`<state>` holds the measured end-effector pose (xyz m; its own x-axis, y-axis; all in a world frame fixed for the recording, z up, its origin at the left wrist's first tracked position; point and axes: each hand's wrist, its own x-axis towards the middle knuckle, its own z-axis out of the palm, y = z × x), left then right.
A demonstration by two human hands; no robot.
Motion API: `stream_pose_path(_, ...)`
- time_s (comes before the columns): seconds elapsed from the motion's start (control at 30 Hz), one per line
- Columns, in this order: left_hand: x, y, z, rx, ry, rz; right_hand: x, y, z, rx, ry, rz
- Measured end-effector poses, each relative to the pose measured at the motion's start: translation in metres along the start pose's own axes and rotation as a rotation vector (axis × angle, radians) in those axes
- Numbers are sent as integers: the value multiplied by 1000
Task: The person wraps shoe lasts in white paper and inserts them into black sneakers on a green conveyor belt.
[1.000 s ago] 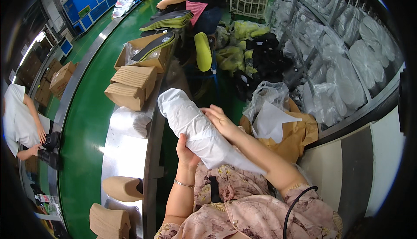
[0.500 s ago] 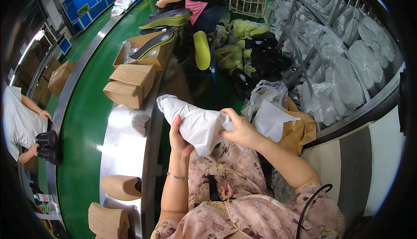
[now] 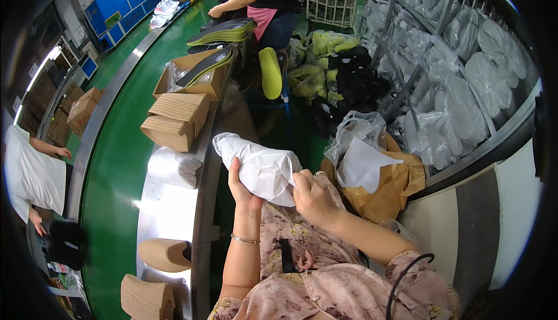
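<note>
A white paper-wrapped bundle, long and rounded, is held above my lap; the paper hides what is inside. My left hand cups it from below, with the thumb up along its near side. Curled fingers of my right hand pinch the paper at the bundle's right end. To the left, a similar white wrapped bundle lies on the metal ledge. Brown ridged cardboard forms sit just beyond it, and a smooth brown form lies nearer me.
A brown paper bag with white sheets stands at my right. Farther off are an open carton, stacked insoles and a rack of plastic-bagged items. Co-workers stand ahead and at left; the left one holds black shoes.
My right hand has lowered and its fingers have curled in, drawing the loose paper end against the bundle. My left hand keeps its hold. The co-worker at left has lowered the black shoes.
</note>
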<state>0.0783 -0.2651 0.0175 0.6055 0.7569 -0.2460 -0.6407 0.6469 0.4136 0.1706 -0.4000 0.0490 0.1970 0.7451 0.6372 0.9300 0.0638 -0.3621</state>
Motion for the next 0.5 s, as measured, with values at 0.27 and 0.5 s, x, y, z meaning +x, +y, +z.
stream_pose_path(0.27,0,-4,-10,-106,-63,46,3,-9,22,261,116,129)
stream_pose_path(0.5,6,-10,-19,-151,-87,105,7,-24,26,382,192,169)
